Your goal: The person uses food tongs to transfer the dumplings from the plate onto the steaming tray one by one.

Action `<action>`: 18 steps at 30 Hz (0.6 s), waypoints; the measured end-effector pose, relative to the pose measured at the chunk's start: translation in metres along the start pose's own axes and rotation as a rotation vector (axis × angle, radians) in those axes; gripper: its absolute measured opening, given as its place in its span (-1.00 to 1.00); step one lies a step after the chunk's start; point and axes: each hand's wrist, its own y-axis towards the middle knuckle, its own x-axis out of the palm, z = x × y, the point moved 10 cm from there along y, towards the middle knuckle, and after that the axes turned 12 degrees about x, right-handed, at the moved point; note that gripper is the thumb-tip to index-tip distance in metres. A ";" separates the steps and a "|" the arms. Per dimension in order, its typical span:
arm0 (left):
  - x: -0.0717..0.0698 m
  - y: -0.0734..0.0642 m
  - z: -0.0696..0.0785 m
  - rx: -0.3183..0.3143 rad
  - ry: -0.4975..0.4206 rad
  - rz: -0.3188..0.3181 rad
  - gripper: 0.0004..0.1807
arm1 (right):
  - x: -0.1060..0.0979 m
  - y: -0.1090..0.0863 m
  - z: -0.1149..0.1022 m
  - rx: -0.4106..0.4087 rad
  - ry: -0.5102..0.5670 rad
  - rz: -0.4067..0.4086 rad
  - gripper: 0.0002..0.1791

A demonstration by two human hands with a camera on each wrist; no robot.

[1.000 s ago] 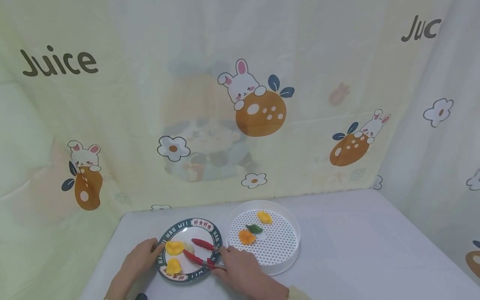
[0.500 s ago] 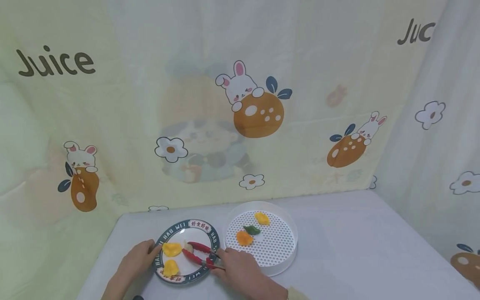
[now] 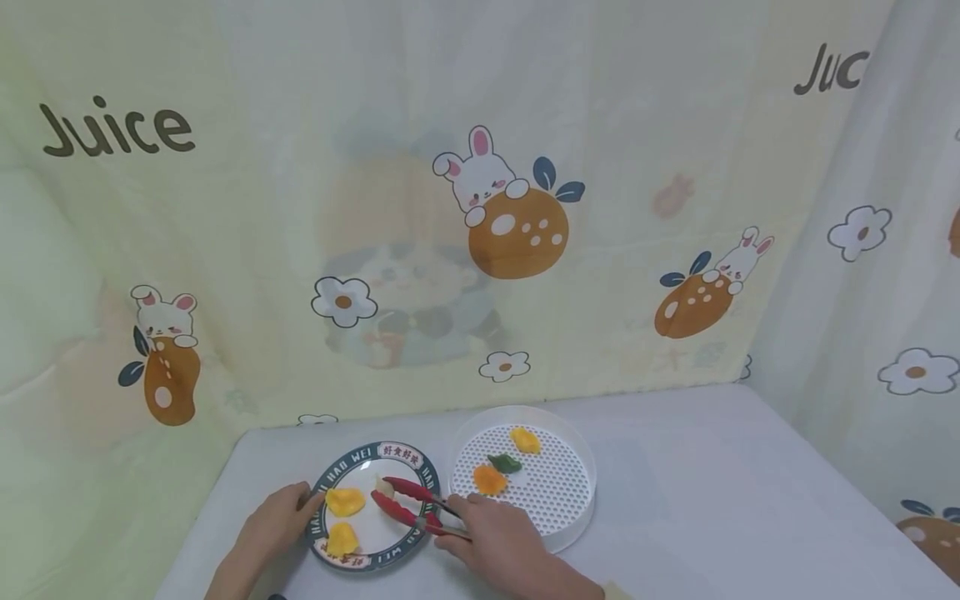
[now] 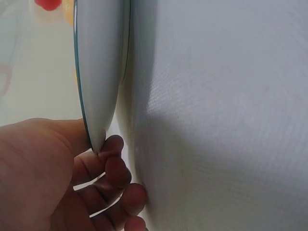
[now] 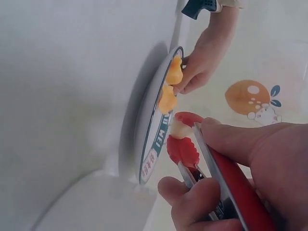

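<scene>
My left hand [image 3: 276, 523] grips the left rim of a white plate [image 3: 378, 540] with a dark green patterned border; in the left wrist view the thumb is above the rim and the fingers [image 4: 115, 168] are curled below. My right hand [image 3: 501, 537] holds red-tipped metal tongs [image 3: 405, 486] over the plate's right side. Between the tong tips is a small whitish dumpling-like piece [image 5: 180, 130]. Two yellow dumpling-shaped pieces, one upper [image 3: 345, 502] and one lower [image 3: 342, 540], lie on the plate's left part.
Right of the plate stands a round white steamer tray [image 3: 558, 492] with a perforated floor. It holds an orange piece [image 3: 491, 479], a green piece [image 3: 505, 463] and a yellow piece [image 3: 526, 439]. A printed curtain [image 3: 600, 325] hangs behind the table [image 3: 690, 500].
The tongs have closed around the whitish piece and shifted slightly right with it. My left hand stays at the plate's rim.
</scene>
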 end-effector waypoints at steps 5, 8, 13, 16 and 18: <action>0.001 0.001 -0.001 0.001 0.006 -0.001 -0.66 | -0.006 -0.004 0.012 0.020 0.033 -0.012 -0.39; 0.002 0.001 0.000 0.003 0.008 -0.004 -0.66 | -0.010 -0.005 0.022 0.048 0.047 -0.015 -0.40; 0.001 0.002 0.001 0.004 0.006 -0.007 -0.65 | -0.018 -0.010 0.036 0.072 0.049 -0.003 -0.44; 0.001 0.002 0.001 -0.002 0.005 -0.010 -0.66 | -0.026 -0.013 0.043 0.060 0.053 0.010 -0.42; 0.000 0.002 0.000 -0.005 0.006 -0.011 -0.66 | -0.032 -0.015 0.049 0.066 0.054 0.025 -0.37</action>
